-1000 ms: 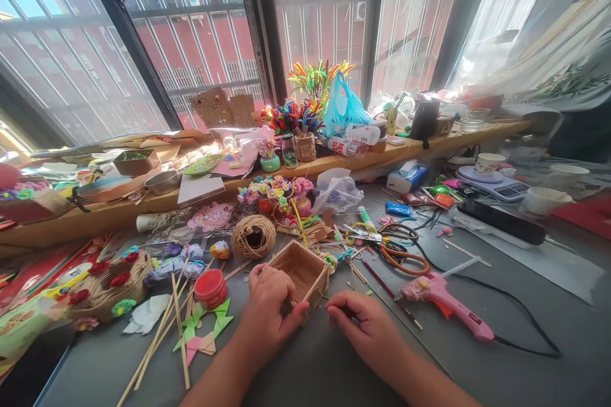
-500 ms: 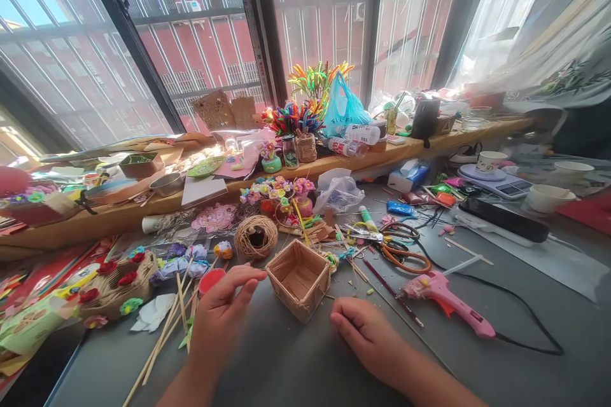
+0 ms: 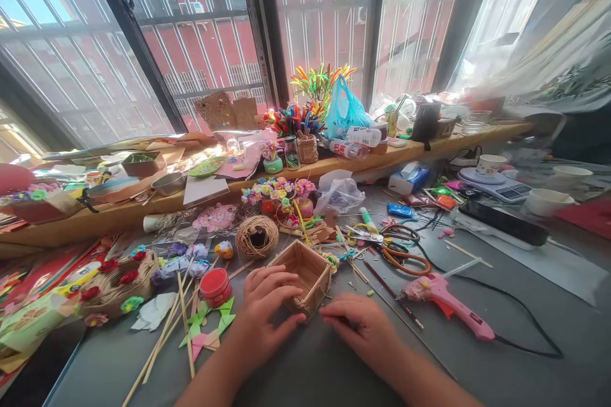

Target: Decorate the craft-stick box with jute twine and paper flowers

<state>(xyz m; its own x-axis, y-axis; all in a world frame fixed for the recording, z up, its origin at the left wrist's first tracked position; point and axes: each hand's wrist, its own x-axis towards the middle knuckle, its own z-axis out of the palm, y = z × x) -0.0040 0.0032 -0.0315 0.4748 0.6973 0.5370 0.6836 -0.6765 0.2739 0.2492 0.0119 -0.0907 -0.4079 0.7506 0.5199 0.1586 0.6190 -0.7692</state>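
The open-topped brown box [image 3: 312, 267] sits on the tabletop [image 3: 305, 372], with the twine ball [image 3: 243, 243] at its ten o'clock. At eight, the left hand [image 3: 267, 308] spreads half open across its rim, contact unclear; at four, the right hand [image 3: 365, 331] curls loosely, any hold hidden
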